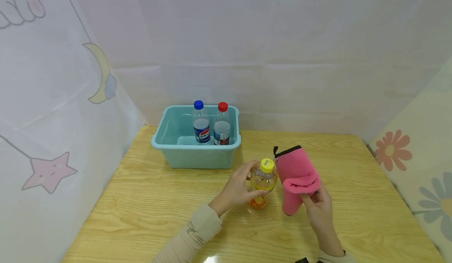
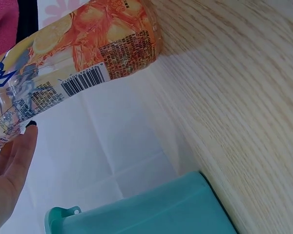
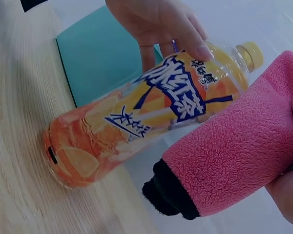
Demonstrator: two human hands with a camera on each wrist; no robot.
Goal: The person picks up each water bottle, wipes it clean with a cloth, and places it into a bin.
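Observation:
A clear plastic drink bottle (image 1: 262, 180) with a yellow cap and an orange-and-yellow label stands on the wooden table. My left hand (image 1: 237, 188) holds it round its upper part, thumb on the near side; the right wrist view shows this hand (image 3: 163, 24) behind the bottle (image 3: 146, 114). In my right hand (image 1: 319, 208) is a folded pink cloth (image 1: 298, 176) with black edging and a small black loop. The cloth (image 3: 239, 141) is close beside the bottle's right side. In the left wrist view, the bottle's barcode side (image 2: 88, 53) faces the camera.
Behind and left of the bottle stands a light blue plastic basin (image 1: 197, 159). Inside it are a blue-capped bottle (image 1: 201, 125) and a red-capped bottle (image 1: 221, 127), both upright. White printed sheets (image 1: 268, 66) hang behind and beside the table (image 1: 141, 204).

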